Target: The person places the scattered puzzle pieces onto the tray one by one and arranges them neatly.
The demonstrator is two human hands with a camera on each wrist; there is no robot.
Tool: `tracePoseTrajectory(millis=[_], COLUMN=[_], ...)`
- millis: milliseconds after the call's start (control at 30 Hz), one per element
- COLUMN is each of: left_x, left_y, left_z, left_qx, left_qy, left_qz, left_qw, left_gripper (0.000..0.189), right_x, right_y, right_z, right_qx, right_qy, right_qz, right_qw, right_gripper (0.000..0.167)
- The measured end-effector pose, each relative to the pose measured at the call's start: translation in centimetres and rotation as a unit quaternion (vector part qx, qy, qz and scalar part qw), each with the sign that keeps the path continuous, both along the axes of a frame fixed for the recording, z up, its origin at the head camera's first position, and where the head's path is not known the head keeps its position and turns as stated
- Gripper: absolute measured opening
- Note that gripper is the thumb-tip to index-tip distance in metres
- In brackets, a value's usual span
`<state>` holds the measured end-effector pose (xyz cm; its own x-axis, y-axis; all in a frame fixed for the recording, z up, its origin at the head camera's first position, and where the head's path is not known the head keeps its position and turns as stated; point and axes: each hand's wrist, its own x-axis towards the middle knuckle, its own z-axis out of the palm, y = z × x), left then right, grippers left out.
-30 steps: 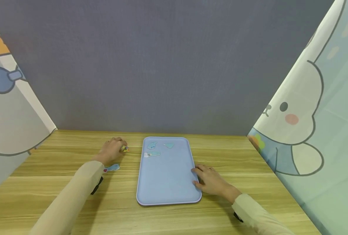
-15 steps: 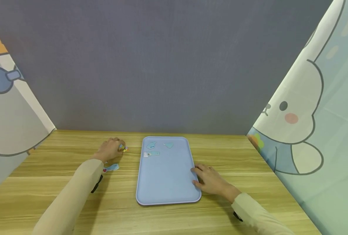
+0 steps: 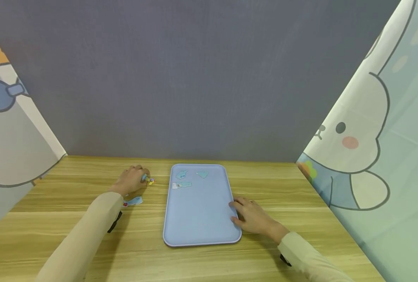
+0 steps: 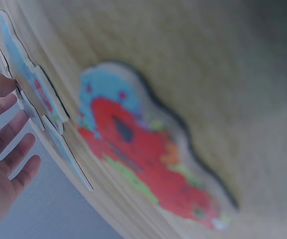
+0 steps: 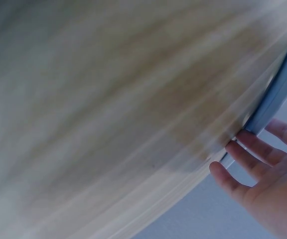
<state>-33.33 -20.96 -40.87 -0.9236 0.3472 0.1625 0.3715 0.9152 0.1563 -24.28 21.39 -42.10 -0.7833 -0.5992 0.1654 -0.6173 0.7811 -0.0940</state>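
My left hand [image 3: 131,179] is low over the table at the left, its fingertips at a small group of colourful flat puzzle pieces [image 3: 151,181]. In the left wrist view, thumb and index fingertip meet the edges of these blue and red pieces [image 4: 44,92]; I cannot tell whether they pinch one. A red-and-blue piece [image 4: 133,144] lies nearer the wrist. A light-blue piece [image 3: 134,201] shows beside the left wrist. My right hand [image 3: 252,215] rests at the right rim of a pale blue tray [image 3: 201,219], fingers loosely spread over the edge.
Inside the tray's far end lie three flat pieces: a blue one [image 3: 181,174], a triangular one [image 3: 202,174] and a long one [image 3: 181,185]. A grey partition [image 3: 184,82] stands behind the wooden table [image 3: 283,184], with printed cloths on both sides.
My left hand has shifted very slightly left and back among the pieces, and a blue bit now shows beside its fingertips. The right hand and tray have stayed nearly still.
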Motion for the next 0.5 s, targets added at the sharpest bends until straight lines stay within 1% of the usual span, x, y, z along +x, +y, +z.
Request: tracePoseTrajectory(millis=[200,500], left_x=[0.14,0.16], left_y=[0.06,0.02], left_z=[0.08,0.05], left_qx=[-0.010,-0.002], left_qy=[-0.004,-0.002], left_qz=[-0.003,-0.008], left_qw=[0.9999,1.0000], left_gripper=[0.038,0.038], right_x=[-0.01,-0.01], right_y=[0.10,0.06], right_z=[-0.04,-0.04], right_qx=[0.005,0.004], right_qy=[-0.005,-0.010], right_qz=[-0.004,-0.004], right_qw=[1.0000,0.9999], right_gripper=[0.043,0.044])
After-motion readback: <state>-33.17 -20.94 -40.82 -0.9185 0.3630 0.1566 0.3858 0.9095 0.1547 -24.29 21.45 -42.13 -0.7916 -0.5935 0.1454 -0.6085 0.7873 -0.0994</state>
